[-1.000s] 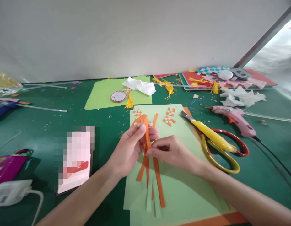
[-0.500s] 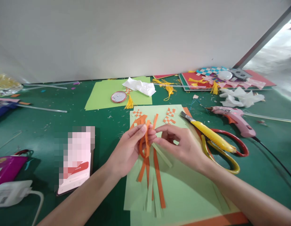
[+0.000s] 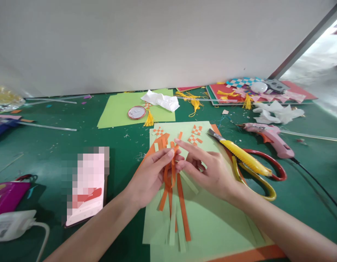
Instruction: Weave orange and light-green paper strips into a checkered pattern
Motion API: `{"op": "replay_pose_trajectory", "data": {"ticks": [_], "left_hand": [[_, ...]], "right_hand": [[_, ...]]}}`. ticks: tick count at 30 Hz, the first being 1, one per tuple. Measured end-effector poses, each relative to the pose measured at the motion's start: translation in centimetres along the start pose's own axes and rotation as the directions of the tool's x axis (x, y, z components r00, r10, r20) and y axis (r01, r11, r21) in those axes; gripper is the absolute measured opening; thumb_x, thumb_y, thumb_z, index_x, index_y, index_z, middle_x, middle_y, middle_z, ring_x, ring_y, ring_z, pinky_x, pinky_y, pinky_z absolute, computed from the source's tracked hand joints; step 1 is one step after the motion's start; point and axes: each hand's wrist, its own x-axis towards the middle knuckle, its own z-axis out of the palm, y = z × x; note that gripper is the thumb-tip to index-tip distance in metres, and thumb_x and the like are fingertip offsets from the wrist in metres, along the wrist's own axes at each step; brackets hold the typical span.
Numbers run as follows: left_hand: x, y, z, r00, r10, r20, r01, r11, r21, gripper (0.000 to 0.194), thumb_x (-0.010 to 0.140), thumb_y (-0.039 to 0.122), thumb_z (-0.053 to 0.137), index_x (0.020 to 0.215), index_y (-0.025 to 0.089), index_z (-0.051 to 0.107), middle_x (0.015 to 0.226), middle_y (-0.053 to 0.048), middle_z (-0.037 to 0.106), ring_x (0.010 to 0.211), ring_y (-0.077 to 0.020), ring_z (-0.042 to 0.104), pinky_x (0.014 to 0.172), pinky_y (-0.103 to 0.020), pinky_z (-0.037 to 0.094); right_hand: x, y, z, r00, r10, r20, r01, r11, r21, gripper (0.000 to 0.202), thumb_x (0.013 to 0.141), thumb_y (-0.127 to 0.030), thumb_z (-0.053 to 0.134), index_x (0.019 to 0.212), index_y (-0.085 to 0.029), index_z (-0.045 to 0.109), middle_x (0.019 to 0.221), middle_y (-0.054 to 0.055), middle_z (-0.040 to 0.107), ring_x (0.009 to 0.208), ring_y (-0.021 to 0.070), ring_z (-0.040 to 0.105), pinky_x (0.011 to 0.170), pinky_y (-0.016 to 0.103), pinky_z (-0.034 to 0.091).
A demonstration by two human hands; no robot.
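Note:
An orange paper strip (image 3: pixel 173 174), bent into a hanging loop, is pinched between the thumb and fingers of my left hand (image 3: pixel 153 174). My right hand (image 3: pixel 209 171) is beside it, index finger stretched to the strip's upper end and thumb lower down, apart from the index. Whether that fingertip presses on the strip I cannot tell. Below the hands, loose orange strips (image 3: pixel 184 211) and pale green strips (image 3: pixel 172 225) lie on pale green sheets (image 3: pixel 217 218). Small woven orange-and-white paper pieces (image 3: pixel 195 139) lie at the sheets' far edge.
Right of the sheets are a yellow utility knife (image 3: pixel 240 154), scissors (image 3: pixel 269 191) and a pink glue gun (image 3: pixel 272 136) with its cord. A phone (image 3: pixel 88 189) and a white charger (image 3: pixel 14 225) are on the left. Behind lie crumpled tissue (image 3: pixel 161 100), a round lid (image 3: pixel 136 112) and yellow tassels (image 3: pixel 195 104).
Both hands have moved slightly with the orange loop, which hangs a little lower and farther right. My right index finger has straightened and risen along the strip, away from the thumb.

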Motion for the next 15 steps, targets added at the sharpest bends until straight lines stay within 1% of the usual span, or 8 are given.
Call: {"op": "replay_pose_trajectory", "data": {"ticks": [5, 8, 13, 15], "left_hand": [[-0.02, -0.04, -0.01, 1.0, -0.002, 0.011, 0.002, 1.0, 0.008, 0.019, 0.088, 0.033, 0.067, 0.083, 0.015, 0.07, 0.077, -0.001, 0.064, 0.071, -0.0097, 0.059, 0.069, -0.018, 0.047], [0.02, -0.07, 0.06, 1.0, -0.006, 0.014, 0.006, 1.0, 0.005, 0.02, 0.088, 0.034, 0.067, 0.082, 0.015, 0.07, 0.076, -0.001, 0.063, 0.07, -0.0097, 0.058, 0.068, -0.018, 0.047], [0.04, 0.06, 0.18, 1.0, -0.03, -0.006, 0.03, 0.999, 0.015, 0.019, 0.086, 0.033, 0.069, 0.08, 0.015, 0.069, 0.075, 0.001, 0.06, 0.063, -0.0065, 0.054, 0.06, -0.015, 0.045], [0.04, 0.09, 0.2, 0.999, -0.032, -0.01, 0.032, 0.999, 0.011, 0.017, 0.086, 0.032, 0.069, 0.08, 0.015, 0.069, 0.074, 0.001, 0.059, 0.062, -0.0057, 0.053, 0.059, -0.014, 0.044]], "right_hand": [[-0.12, 0.13, 0.1, 1.0, -0.016, -0.013, 0.016, 1.0, 0.0, 0.041, 0.091, -0.024, 0.054, 0.131, -0.016, 0.059, 0.059, -0.004, 0.062, 0.044, 0.0069, 0.04, 0.052, 0.018, 0.044], [-0.05, 0.01, 0.07, 1.0, -0.004, -0.009, 0.004, 1.0, 0.004, 0.04, 0.091, -0.023, 0.053, 0.13, -0.015, 0.059, 0.06, -0.004, 0.062, 0.045, 0.007, 0.039, 0.052, 0.018, 0.044], [0.12, -0.22, -0.01, 1.0, 0.008, -0.026, -0.008, 1.0, 0.018, 0.038, 0.091, -0.023, 0.052, 0.127, -0.013, 0.061, 0.053, -0.007, 0.051, 0.043, 0.0064, 0.037, 0.049, 0.017, 0.041], [0.16, -0.25, -0.01, 0.999, 0.025, -0.025, -0.024, 0.999, 0.03, 0.038, 0.091, -0.023, 0.052, 0.127, -0.014, 0.061, 0.053, -0.007, 0.05, 0.043, 0.0064, 0.038, 0.049, 0.017, 0.041]]}}
